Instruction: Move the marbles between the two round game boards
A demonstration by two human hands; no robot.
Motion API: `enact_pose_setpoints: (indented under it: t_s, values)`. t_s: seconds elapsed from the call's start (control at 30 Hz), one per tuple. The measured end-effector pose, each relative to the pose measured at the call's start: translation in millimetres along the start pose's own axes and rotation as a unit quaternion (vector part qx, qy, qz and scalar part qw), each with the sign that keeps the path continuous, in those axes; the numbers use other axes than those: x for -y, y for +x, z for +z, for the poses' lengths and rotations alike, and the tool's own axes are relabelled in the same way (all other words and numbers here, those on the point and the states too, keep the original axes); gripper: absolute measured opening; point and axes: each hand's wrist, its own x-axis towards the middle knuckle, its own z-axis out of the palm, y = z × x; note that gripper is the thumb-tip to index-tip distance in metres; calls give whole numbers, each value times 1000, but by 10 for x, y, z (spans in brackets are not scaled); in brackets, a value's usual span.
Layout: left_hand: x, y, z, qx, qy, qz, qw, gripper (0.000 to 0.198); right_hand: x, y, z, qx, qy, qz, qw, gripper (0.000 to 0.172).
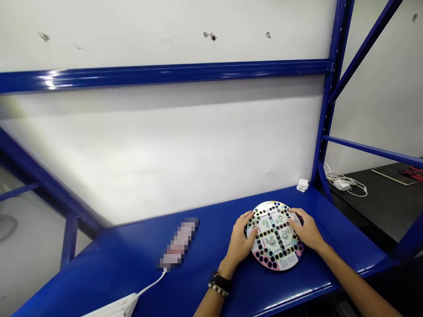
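Note:
A round game board (277, 235) sits at the right part of the blue table, printed with pale green pictures in four-sided panels and lined with dark round holes. My left hand (243, 235) grips its left edge, thumb on the printed face and fingers around the rim. On the opposite side my right hand (307, 230) holds the upper right edge in the same way, with the thumb lying on top. The board's underside is hidden, so I cannot tell whether it touches the table. A black band and a beaded bracelet (218, 288) circle my left wrist.
Left of the board, a blurred-out phone (180, 244) lies with a white cable (152, 284) running to a white box-shaped object (114, 307). A white charger (302, 185) stands at the back right corner. Blue frame posts (325, 110) border the blue table (211, 246).

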Motion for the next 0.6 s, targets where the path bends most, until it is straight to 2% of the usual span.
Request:
enact_pose_setpoints:
  t_s: [0.1,0.17,0.23,0.3,0.4,0.47,0.53,0.6]
  values:
    - [-262,1,-100,-24,-120,-26,992,45,2,7,-63,-40,74,9,996,39]
    - [-466,-42,-269,-55,-171,-53,982,45,2,6,-100,-77,122,16,989,44]
    - [-647,-124,-517,-118,-152,-61,979,44,15,-2,-121,-89,132,23,987,44]
    - [-756,-230,-794,-189,-108,-59,974,49,49,-18,-122,-59,95,27,993,41]
    - [-741,-380,-1123,-272,-54,-47,960,41,119,-52,-98,17,13,10,1000,35]
    - [-635,-443,-1229,-299,-5,-44,953,36,156,-75,-83,71,-36,-18,997,31]
    - [-497,-464,-1244,-282,57,-26,957,33,173,-93,-78,108,-87,-41,989,29]
    - [-361,-453,-1192,-228,110,9,967,28,174,-100,-84,126,-140,-55,981,28]
